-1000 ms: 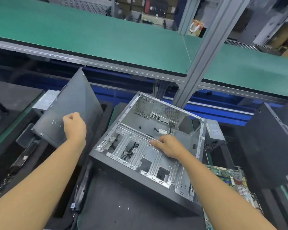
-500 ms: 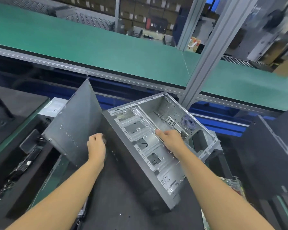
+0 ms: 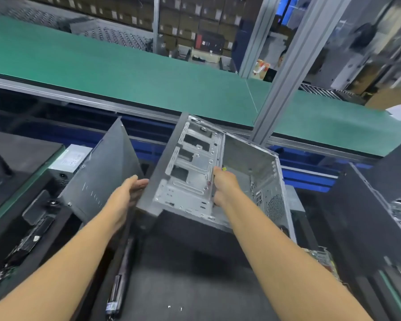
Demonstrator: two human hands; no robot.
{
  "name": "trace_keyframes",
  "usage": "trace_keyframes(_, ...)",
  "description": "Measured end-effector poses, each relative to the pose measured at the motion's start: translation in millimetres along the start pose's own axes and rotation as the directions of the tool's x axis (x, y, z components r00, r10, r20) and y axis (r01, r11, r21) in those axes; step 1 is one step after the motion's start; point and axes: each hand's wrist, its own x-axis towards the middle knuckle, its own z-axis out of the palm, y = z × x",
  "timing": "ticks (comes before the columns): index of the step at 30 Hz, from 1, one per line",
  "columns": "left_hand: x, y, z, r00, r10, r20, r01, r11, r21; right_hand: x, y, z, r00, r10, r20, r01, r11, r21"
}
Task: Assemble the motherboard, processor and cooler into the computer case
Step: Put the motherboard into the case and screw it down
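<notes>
One boxy, open, bare-metal computer case (image 3: 195,179) tilts over the dark mat (image 3: 195,274), just beside one leaning grey side panel (image 3: 102,177), with the left hand (image 3: 130,191) flat and straight-fingered against its dark outer wall and the right hand (image 3: 225,184) curled round its inner drive-cage edge.

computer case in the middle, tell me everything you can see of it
The computer case is a dark-shelled box with its side open, bare silvery metal inside. A drive cage with rectangular cutouts fills its left half; a perforated vent panel shows at the right. It is tilted over the dark mat. The left hand presses flat against its outer wall; the right hand grips the cage's edge.
</notes>
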Motion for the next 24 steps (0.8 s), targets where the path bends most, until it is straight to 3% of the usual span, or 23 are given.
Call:
trace_keyframes(4,1,18,-14,0.974,0.04,-0.222,-0.066,0.991,-0.112,1,-9,17,0.996,0.091,0.002,-0.09,0.982,0.169)
trace_keyframes(8,-2,15,-7,0.933,0.245,-0.263,-0.258,0.966,-0.018,3,-4,28,0.987,0.098,0.124,-0.137,0.923,0.361)
trace_keyframes(10,-4,12,-1,0.939,0.288,-0.189,-0.273,0.957,0.098,2,1,30,0.981,0.102,0.165,-0.168,0.872,0.46)
trace_keyframes(15,-14,2,27,0.972,0.123,0.2,-0.19,0.913,0.362,2,18,28,0.973,0.15,0.177,-0.225,0.803,0.552)
trace_keyframes(24,-1,-1,49,0.944,0.035,0.327,-0.187,0.876,0.444,18,47,13,0.971,0.177,0.16,-0.238,0.763,0.601)
